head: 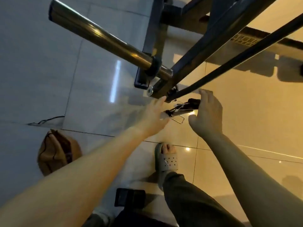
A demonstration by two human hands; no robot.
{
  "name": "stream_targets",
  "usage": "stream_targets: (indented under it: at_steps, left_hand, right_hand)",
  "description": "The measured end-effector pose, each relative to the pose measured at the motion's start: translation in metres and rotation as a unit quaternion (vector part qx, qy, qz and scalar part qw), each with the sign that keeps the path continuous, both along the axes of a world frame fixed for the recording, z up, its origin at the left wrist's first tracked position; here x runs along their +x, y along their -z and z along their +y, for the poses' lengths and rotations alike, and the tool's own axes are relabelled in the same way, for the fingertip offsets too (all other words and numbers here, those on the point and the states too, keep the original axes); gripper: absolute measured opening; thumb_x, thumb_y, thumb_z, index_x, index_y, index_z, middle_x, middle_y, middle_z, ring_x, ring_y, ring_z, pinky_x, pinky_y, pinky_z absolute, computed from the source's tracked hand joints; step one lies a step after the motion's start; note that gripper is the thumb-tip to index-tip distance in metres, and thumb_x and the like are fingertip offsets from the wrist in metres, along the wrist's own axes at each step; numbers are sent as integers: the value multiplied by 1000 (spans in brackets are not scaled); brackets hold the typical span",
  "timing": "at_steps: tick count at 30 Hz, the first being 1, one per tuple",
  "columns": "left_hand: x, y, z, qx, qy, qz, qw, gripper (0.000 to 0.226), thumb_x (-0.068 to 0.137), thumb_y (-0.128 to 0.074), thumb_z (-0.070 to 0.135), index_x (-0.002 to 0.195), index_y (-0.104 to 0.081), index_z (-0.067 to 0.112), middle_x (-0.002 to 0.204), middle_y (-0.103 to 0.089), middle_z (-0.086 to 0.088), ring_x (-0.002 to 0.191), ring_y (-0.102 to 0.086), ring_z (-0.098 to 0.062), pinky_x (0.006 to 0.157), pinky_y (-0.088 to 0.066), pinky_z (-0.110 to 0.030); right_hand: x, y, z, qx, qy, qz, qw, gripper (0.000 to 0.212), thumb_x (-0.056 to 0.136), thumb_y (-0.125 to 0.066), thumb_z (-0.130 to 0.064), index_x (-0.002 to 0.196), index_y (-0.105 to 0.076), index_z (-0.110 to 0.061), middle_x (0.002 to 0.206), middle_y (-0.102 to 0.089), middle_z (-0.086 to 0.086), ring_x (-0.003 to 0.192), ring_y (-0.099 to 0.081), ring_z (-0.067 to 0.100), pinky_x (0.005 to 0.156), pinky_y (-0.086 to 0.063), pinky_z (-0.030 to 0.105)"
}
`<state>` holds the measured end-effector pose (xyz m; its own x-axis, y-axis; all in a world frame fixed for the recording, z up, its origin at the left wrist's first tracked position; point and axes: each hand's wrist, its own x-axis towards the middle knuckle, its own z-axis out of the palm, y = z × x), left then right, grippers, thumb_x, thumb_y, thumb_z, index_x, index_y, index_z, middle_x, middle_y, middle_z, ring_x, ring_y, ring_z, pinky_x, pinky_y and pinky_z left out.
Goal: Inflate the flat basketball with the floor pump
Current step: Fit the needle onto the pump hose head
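Note:
The flat basketball [57,153], brown and caved in, lies on the tiled floor at the lower left, well apart from both hands. The floor pump [182,107], black with a wire foot loop, lies on the floor under a dark frame. My left hand [153,116] reaches toward the pump's near end with straight fingers and sits right at it; contact is unclear. My right hand [207,112] hovers spread at the pump's black handle end, thumb and fingers apart, gripping nothing.
A thick metal bar [101,38] and dark slanted frame tubes [196,63] of a gym rack hang over the pump. My foot in a grey sandal [165,159] stands just below the hands. A black flat object [129,197] lies near my legs. One tile is cracked [47,120].

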<state>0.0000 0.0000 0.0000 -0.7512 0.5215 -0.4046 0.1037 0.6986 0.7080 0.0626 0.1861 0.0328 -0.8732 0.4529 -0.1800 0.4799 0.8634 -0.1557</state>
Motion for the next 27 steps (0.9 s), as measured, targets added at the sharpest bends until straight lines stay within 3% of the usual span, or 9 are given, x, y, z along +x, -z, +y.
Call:
stream_targets:
  at_steps: [2, 4, 6, 8, 11, 15, 19, 22, 27]
  left_hand:
    - [-2, 7, 25, 28, 14, -39, 999, 76, 96, -64, 30, 158, -19, 33, 157, -32, 6, 137, -41, -16, 105, -47, -41]
    - [-4, 12, 44, 72, 8, -80, 994, 69, 98, -62, 26, 157, -26, 29, 154, -40, 2, 138, -43, -17, 109, -45, -43]
    - [-5, 16, 50, 111, -19, -121, 986, 52, 99, -60, 22, 149, -43, 23, 141, -56, -1, 130, -53, -16, 107, -48, -41]
    - [-8, 18, 41, 126, -47, -128, 983, 32, 99, -60, 20, 132, -59, 19, 123, -66, 1, 115, -62, -11, 100, -53, -37]
    - [-15, 13, -3, 136, -98, -112, 980, 16, 96, -66, 21, 112, -64, 21, 104, -67, 7, 97, -64, -4, 88, -58, -29]
    - [-11, -5, -89, 138, -164, -99, 972, 31, 88, -77, 23, 108, -53, 27, 95, -62, 8, 79, -61, -3, 61, -48, -11]
    - [-5, -14, -175, 200, -322, -145, 914, 22, 86, -79, 16, 100, -63, 9, 93, -72, -16, 74, -70, -18, 66, -56, -25]
    - [1, -15, -226, 248, -389, -180, 869, 8, 96, -66, 15, 99, -69, 8, 94, -75, -14, 76, -73, -20, 70, -59, -27]
    - [24, -17, -280, 205, -441, -102, 868, 18, 99, -63, 18, 101, -70, 2, 91, -75, -17, 72, -73, -21, 58, -53, -21]
  right_hand:
    - [-8, 12, 7, -29, -32, -53, 998, 84, 72, -78, -23, 144, -34, -22, 142, -47, 4, 133, -43, 27, 114, -33, 48]
    - [-13, 24, 13, -37, -57, -81, 994, 62, 78, -76, -29, 132, -46, -23, 125, -59, 2, 116, -55, 24, 104, -45, 46]
    - [-18, 25, 11, -57, -64, -85, 993, 37, 84, -74, -31, 115, -55, -24, 105, -64, -3, 96, -60, 19, 88, -53, 40]
    - [-24, 21, 3, -101, -85, -104, 986, 28, 85, -73, -33, 108, -57, -27, 97, -62, -8, 90, -60, 14, 79, -54, 34]
    - [-36, 12, -29, -164, -150, -122, 967, 24, 86, -71, -35, 105, -58, -30, 95, -63, -10, 89, -62, 10, 77, -56, 33]
    - [-59, 0, -93, -224, -264, -176, 922, 18, 86, -69, -37, 99, -58, -32, 92, -62, -9, 85, -62, 8, 77, -57, 39]
    - [-85, -11, -170, -255, -343, -204, 880, 13, 87, -66, -38, 97, -59, -32, 89, -66, -4, 79, -67, 11, 74, -59, 41]
    - [-98, -17, -215, -313, -371, -214, 847, 14, 89, -67, -31, 99, -62, -24, 93, -68, 1, 82, -68, 13, 79, -59, 41]
    - [-104, -13, -272, -352, -426, -240, 798, 18, 91, -67, -27, 100, -65, -12, 92, -71, 8, 81, -71, 20, 79, -59, 44]
